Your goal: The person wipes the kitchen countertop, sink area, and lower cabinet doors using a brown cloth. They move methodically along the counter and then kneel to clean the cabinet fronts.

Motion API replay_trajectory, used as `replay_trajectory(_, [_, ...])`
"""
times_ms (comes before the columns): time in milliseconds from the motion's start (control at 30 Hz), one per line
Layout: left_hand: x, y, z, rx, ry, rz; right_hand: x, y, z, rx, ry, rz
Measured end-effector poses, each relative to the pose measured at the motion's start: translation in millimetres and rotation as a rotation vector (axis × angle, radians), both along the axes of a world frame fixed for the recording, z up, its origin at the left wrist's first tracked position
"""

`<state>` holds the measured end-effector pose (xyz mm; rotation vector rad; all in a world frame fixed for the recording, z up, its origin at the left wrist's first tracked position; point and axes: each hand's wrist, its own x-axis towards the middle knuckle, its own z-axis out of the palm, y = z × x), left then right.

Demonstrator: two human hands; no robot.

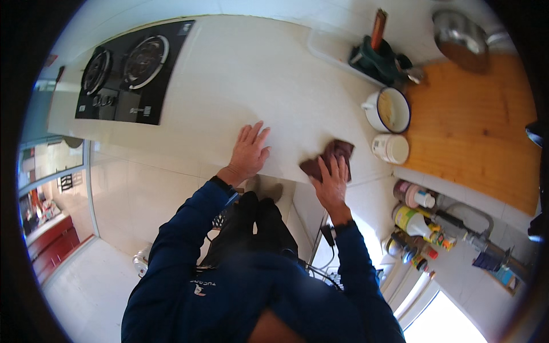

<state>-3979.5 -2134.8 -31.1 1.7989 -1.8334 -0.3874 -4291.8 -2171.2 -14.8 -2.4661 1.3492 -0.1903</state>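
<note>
A crumpled dark red-brown cloth (339, 150) lies on the pale countertop (266, 77), near its front edge. My right hand (332, 182) presses on the cloth with its fingers spread over it; whether the fingers grip the fabric is not clear. To the left of the cloth, my left hand (250, 152) rests palm down at the counter's edge, fingers apart, holding nothing. Right of the cloth stand a lidded white plastic jar (381, 148) and a white enamel mug (375, 113) with a dark rim.
At the far left is a black glass gas hob (122, 105). A wooden board (472, 128) lies to the right, with a metal pan (463, 36) by its back edge. A dark green utensil holder (373, 60) stands behind the mug. Several bottles (411, 221) stand at the lower right.
</note>
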Motion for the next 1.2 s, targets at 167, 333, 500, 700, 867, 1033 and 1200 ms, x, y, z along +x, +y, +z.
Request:
replay_trajectory(167, [99.9, 3.1, -9.1, 0.164, -0.426, 0.319, 13.8, -46.8, -9.2, -0.037, 0.080, -0.111])
replay_trajectory(333, [135.2, -1.3, -20.8, 0.076, -0.388, 0.394, 85.6, -139.9, -23.9, -0.153, 0.000, -0.114])
replay_trajectory(500, [132.0, -1.6, -11.7, 0.139, -0.332, 0.385, 117.6, -115.3, -21.6, -0.141, -0.008, 0.112])
replay_trajectory(700, [134.1, -3.4, -11.7, 0.136, -0.317, 0.400, 105.8, -114.6, -19.9, -0.182, 0.014, 0.035])
replay_trajectory(867, [136.5, -2.3, -20.9, 0.104, -0.371, 0.386, 172.5, -201.3, -34.8, -0.273, 0.000, -0.093])
replay_trajectory(1033, [137.6, -3.7, -22.0, 0.107, -0.363, 0.372, 173.4, -161.7, -31.8, -0.263, -0.032, 0.098])
replay_trajectory(1200, [136.8, -4.1, -20.8, 0.078, -0.367, 0.382, 82.7, -57.1, -7.7, -0.096, -0.105, 0.162])
